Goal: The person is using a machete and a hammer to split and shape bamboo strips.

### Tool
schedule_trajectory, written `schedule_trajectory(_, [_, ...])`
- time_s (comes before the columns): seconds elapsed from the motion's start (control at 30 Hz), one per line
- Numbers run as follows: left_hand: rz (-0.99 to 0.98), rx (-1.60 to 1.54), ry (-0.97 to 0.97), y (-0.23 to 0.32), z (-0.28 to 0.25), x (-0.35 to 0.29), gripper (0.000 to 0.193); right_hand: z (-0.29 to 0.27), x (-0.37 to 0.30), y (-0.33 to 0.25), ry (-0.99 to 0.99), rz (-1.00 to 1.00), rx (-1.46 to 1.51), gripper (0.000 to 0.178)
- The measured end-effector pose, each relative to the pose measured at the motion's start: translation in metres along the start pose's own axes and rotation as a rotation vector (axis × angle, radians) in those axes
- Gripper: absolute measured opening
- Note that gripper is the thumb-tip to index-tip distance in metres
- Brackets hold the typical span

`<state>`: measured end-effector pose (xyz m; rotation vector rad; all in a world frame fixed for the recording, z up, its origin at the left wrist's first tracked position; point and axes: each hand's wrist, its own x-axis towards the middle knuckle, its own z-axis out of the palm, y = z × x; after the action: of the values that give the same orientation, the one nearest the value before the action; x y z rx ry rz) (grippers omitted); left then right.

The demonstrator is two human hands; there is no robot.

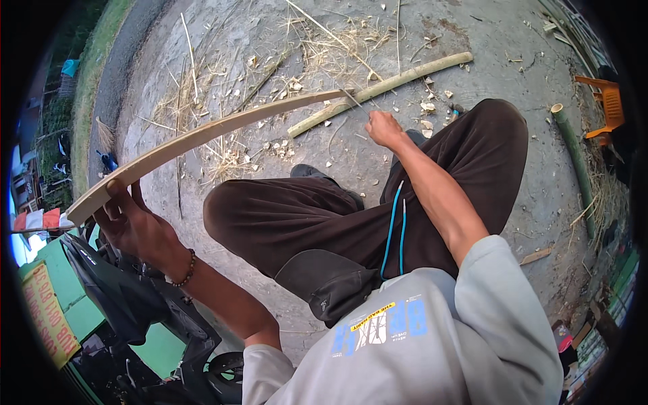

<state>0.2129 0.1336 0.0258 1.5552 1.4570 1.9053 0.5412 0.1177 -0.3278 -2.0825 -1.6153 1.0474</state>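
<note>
My left hand point(143, 226), a beaded bracelet at its wrist, is closed on the near end of a long, flat bamboo slat point(223, 126). The slat slopes away to the right and appears curved. At its far end, a thin knife blade point(354, 100) crosses the tip and seems to touch it. My right hand point(387, 129) is closed around the knife's handle, which the fingers hide. A pale bamboo pole point(412, 75) lies on the ground just beyond the right hand, partly behind the slat's tip.
Bamboo chips and straw-like shavings point(317, 54) litter the concrete floor. To the right lie a green bamboo pole point(574, 165) and an orange plastic chair point(604, 108). A dark motorbike point(121, 283) stands at my lower left. A black cap point(327, 280) rests by my lap.
</note>
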Motion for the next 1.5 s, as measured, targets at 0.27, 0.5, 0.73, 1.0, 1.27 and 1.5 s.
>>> schedule_trajectory(0.27, [0.011, 0.078, 0.123, -0.012, -0.036, 0.003, 0.034, -0.036, -0.059, -0.084, -0.116, -0.341, 0.155, 0.028])
schedule_trajectory(0.5, [-0.037, -0.098, 0.068, -0.022, -0.024, -0.018, 0.036, 0.01, -0.009, 0.059, -0.052, 0.044, -0.16, 0.026])
schedule_trajectory(0.73, [0.026, 0.079, 0.156, -0.005, -0.035, -0.012, 0.038, -0.019, -0.055, -0.054, -0.093, -0.265, 0.181, 0.028])
schedule_trajectory(1.0, [-0.12, -0.034, 0.205, -0.085, -0.073, 0.008, 0.031, 0.026, -0.01, 0.042, -0.034, -0.006, -0.053, 0.029])
schedule_trajectory(1.27, [-0.169, -0.077, 0.22, -0.13, -0.104, 0.023, 0.033, 0.013, -0.017, 0.034, -0.078, -0.098, -0.053, 0.03])
schedule_trajectory(1.5, [-0.188, 0.023, 0.535, -0.11, -0.166, 0.043, 0.034, 0.008, -0.016, 0.071, -0.048, 0.123, -0.151, 0.029])
